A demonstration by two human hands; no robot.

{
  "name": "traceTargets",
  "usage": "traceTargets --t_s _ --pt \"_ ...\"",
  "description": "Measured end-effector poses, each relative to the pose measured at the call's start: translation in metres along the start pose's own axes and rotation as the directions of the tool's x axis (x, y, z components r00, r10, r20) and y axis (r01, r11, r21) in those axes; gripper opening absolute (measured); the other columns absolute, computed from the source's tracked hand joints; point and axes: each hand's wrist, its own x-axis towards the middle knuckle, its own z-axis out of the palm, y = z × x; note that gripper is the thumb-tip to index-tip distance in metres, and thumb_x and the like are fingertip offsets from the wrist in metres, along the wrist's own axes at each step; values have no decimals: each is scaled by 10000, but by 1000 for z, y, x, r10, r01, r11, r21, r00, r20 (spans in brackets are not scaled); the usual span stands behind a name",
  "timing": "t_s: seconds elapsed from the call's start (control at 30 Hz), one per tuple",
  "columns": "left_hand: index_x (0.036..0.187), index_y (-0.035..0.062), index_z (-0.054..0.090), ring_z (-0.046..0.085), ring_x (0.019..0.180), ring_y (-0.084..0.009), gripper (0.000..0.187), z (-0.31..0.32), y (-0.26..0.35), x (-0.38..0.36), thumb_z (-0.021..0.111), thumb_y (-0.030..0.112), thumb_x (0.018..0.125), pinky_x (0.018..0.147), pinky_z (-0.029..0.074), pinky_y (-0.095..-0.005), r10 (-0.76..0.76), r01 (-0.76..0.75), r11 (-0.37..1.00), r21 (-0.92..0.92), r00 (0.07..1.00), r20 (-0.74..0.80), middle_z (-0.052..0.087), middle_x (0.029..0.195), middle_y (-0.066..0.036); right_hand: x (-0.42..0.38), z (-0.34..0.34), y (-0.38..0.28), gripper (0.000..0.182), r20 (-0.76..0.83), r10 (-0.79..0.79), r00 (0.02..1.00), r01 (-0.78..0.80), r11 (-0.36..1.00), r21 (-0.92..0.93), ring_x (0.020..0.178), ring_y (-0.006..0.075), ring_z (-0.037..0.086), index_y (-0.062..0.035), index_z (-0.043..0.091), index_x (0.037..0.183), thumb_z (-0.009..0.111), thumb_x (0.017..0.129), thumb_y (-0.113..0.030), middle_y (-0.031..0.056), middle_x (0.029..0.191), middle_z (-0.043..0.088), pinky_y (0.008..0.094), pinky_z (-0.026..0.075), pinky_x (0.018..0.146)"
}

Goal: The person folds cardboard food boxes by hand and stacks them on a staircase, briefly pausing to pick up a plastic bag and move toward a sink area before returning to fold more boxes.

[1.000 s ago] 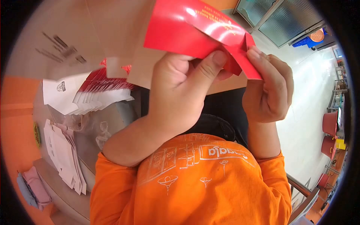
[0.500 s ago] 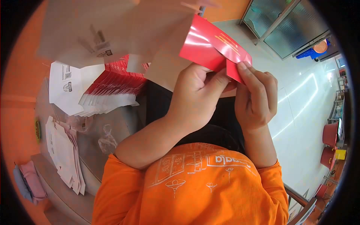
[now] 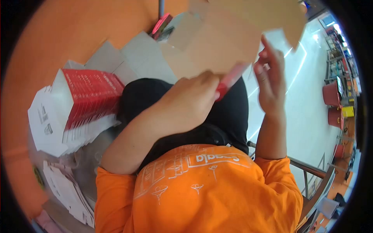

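My left hand is closed on a red flap of a cardboard box blank, in front of my dark trousers. The blank's plain brown panel spreads blurred above both hands, up to the top of the view. To the right, my right hand is raised beside the blank with its fingers apart and nothing in them. Left of my knee, several red and white box blanks stand nested in a stack, a white printed panel facing out.
Flat white cartons lie at the lower left beside the stack. An orange wall rises on the left. Shiny pale floor stretches to the right, with red bins by the shelving. A metal rail runs near my right elbow.
My right hand has let go of the red flap and moved up and away. My left hand has moved left and lower, still gripping the blank, which has turned. The view has shifted.
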Motion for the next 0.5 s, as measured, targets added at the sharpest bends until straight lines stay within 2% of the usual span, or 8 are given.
traceTargets --t_s 0.03,0.1,0.17,0.3,0.33,0.4,0.43,0.5 --pt "1132 -2 468 569 934 -296 256 5 1 2 486 105 901 824 426 -358 32 -32 999 3 999 -3 573 1034 -169 -11 1 13 510 -11 -16 1000 14 994 -112 839 170 443 -87 458 1321 602 831 -84 104 1060 452 280 392 785" --pt "1106 15 485 533 1002 -341 262 27 -8 7 508 124 869 868 384 -416 42 -39 992 124 999 -15 563 1050 -181 -29 11 30 529 -251 -46 967 7 988 -155 909 202 455 -93 396 1362 566 861 -86 130 1115 419 297 400 829" --pt "1109 26 496 532 1015 -325 264 43 -16 12 509 147 875 879 366 -437 53 -48 989 140 998 -32 569 1055 -159 -53 15 56 520 -284 88 955 -145 972 -185 1012 236 458 -82 356 1368 541 882 -99 146 1185 374 323 400 887" --pt "1137 60 523 520 1050 -300 283 61 -26 13 511 178 880 907 320 -504 3 12 992 123 993 -115 575 1060 -131 -83 21 76 409 -211 361 908 -235 858 456 1102 269 444 -54 386 1290 511 909 -134 188 1292 302 371 400 923" --pt "1137 60 523 520 1050 -300 283 61 -26 14 511 178 880 907 320 -504 32 -16 991 130 991 -126 575 1060 -131 -85 17 78 409 -230 337 913 -211 872 441 1102 269 444 -54 386 1290 511 909 -134 188 1292 302 371 400 923" --pt "1166 57 524 525 1032 -310 305 62 -26 15 508 176 885 902 339 -477 -10 21 994 111 995 -96 579 1045 -135 -88 10 82 444 -254 -18 967 29 999 37 1191 264 412 -105 242 1364 400 950 -85 153 1325 285 383 399 935" --pt "1166 57 524 525 1032 -310 305 63 -27 17 508 176 885 902 339 -477 7 6 993 118 994 -106 579 1045 -135 -85 5 80 444 -262 -36 965 44 999 27 1191 264 412 -105 242 1364 400 950 -85 153 1325 285 383 399 935" --pt "1154 44 536 544 976 -329 291 64 -30 20 501 161 890 862 388 -434 88 -89 995 -52 996 -22 583 1022 -147 -78 -3 75 370 -78 294 953 -303 939 -162 1121 245 460 -108 330 1311 422 954 -125 153 1337 258 364 452 872"
